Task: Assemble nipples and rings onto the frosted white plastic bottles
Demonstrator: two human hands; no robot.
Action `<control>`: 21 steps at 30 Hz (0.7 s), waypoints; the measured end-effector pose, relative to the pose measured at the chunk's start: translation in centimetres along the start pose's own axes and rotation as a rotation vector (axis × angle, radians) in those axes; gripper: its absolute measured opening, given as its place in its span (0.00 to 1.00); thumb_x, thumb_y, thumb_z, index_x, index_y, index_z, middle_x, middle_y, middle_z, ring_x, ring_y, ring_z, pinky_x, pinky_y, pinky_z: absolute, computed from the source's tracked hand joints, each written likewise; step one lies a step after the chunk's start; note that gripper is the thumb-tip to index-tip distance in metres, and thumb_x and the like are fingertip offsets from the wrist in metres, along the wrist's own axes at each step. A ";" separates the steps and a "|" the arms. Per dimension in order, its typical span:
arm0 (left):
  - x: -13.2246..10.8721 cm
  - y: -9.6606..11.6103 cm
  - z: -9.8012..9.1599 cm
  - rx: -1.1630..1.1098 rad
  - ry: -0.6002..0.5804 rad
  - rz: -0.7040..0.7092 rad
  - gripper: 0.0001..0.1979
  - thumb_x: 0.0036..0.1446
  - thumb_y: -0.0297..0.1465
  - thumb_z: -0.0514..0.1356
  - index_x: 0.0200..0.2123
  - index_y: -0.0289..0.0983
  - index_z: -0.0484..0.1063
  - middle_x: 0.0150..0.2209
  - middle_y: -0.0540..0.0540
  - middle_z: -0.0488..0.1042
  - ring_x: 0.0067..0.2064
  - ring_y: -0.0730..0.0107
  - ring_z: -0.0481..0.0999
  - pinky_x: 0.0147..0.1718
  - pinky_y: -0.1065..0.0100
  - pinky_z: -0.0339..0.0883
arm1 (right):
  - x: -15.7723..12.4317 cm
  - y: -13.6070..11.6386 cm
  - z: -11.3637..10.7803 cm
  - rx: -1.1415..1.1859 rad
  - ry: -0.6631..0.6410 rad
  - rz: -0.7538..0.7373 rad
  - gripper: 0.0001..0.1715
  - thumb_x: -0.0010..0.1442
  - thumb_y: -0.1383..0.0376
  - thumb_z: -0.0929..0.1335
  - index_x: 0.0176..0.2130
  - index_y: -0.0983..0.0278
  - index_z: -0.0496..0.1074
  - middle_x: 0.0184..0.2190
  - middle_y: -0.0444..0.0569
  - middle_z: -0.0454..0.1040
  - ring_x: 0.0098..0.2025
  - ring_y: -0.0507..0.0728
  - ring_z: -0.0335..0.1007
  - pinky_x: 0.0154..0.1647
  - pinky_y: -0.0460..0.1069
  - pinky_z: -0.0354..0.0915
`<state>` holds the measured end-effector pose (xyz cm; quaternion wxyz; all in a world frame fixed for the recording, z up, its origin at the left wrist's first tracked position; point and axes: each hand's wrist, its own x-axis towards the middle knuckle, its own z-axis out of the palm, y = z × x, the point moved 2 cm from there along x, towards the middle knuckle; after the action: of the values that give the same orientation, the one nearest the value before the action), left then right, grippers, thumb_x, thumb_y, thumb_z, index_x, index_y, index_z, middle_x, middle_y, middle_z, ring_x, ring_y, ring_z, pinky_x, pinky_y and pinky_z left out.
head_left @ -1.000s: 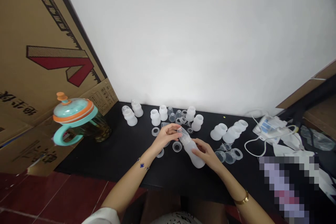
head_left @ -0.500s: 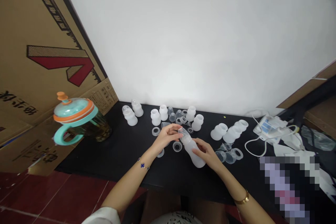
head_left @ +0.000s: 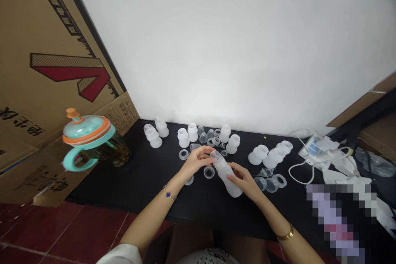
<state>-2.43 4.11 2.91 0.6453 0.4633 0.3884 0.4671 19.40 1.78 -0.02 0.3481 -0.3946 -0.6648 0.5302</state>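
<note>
A frosted white baby bottle (head_left: 229, 180) leans to the left above the black table, with my right hand (head_left: 243, 179) wrapped around its side. On its top sits a clear cap (head_left: 218, 158), and the fingers of my left hand (head_left: 199, 160) grip that cap. Just below the left hand lies a clear ring (head_left: 209, 172) on the table. Another ring (head_left: 183, 154) lies to the left of the hand, and a third is partly hidden behind the wrist.
Two capped bottles (head_left: 154, 137) stand at the back left. Several open bottles (head_left: 183, 137) stand along the wall. Loose clear parts (head_left: 271, 185) lie at right, beside white cables (head_left: 301, 181). A large teal-handled jug (head_left: 89, 140) stands at left by a cardboard box (head_left: 18, 103).
</note>
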 end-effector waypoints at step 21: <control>0.2 -0.5 -0.2 0.012 -0.030 0.019 0.23 0.44 0.33 0.74 0.44 0.35 0.76 0.45 0.43 0.76 0.37 0.69 0.78 0.31 0.72 0.74 | 0.0 -0.2 0.0 0.010 0.001 -0.009 0.22 0.61 0.53 0.71 0.51 0.60 0.76 0.42 0.48 0.75 0.42 0.60 0.70 0.42 0.51 0.65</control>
<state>-2.46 4.32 2.35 0.6438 0.4778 0.3771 0.4637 19.34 1.70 0.19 0.3527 -0.3900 -0.6639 0.5317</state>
